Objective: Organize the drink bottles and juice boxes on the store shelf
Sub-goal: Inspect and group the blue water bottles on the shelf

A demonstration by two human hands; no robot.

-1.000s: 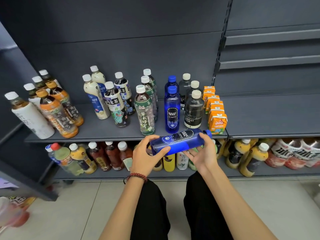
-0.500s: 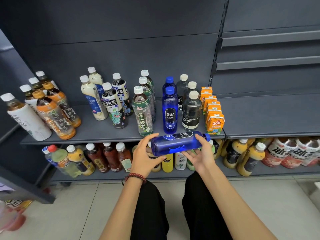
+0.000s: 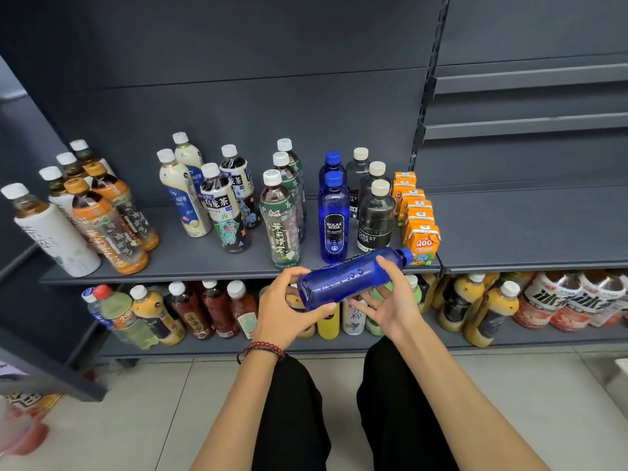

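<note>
Both hands hold a blue bottle (image 3: pixel 350 278) on its side in the air, just in front of the shelf (image 3: pixel 204 263) edge, with its cap pointing right and slightly up, towards the juice boxes (image 3: pixel 421 239). The left hand (image 3: pixel 285 311) grips the base end, fingers curled over the top and thumb across the near side. The right hand (image 3: pixel 390 300) takes the neck end, thumb laid over the top and fingers spread loosely underneath. Just behind the blue bottle, two matching sodas (image 3: pixel 334 219) stand upright in a file on the shelf, with dark bottles (image 3: pixel 375 219) to their right and a green tea (image 3: pixel 280 226) to their left. A bead bracelet (image 3: pixel 261 348) circles the left wrist.
</note>
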